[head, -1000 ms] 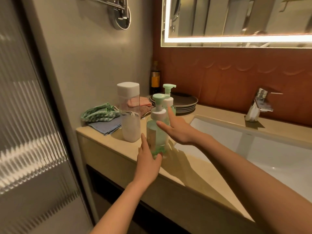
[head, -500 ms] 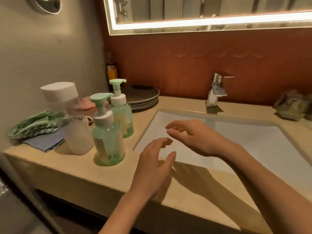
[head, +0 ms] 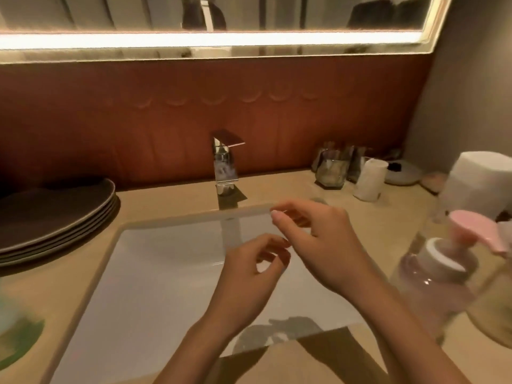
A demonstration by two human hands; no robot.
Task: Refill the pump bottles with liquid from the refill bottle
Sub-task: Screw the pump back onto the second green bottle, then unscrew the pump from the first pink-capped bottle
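Head view: the left hand (head: 246, 281) and right hand (head: 324, 245) hover over the sink (head: 155, 273), fingers loosely curled and holding nothing. A pink pump bottle (head: 435, 281) stands on the counter (head: 166, 200) at their 3 o'clock, and stacked plates (head: 55, 217) sit at 9 o'clock.

Pink-pumped clear pump bottle (head: 437, 275), white sink (head: 155, 273), beige counter (head: 171, 198), dark grey plates (head: 55, 214), rust-brown wall (head: 194, 112)

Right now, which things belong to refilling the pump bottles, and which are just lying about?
Job: pink pump bottle, left hand and right hand, both empty, over the sink.
Lying about: stack of plates, faucet, glass tumbler, white cup.
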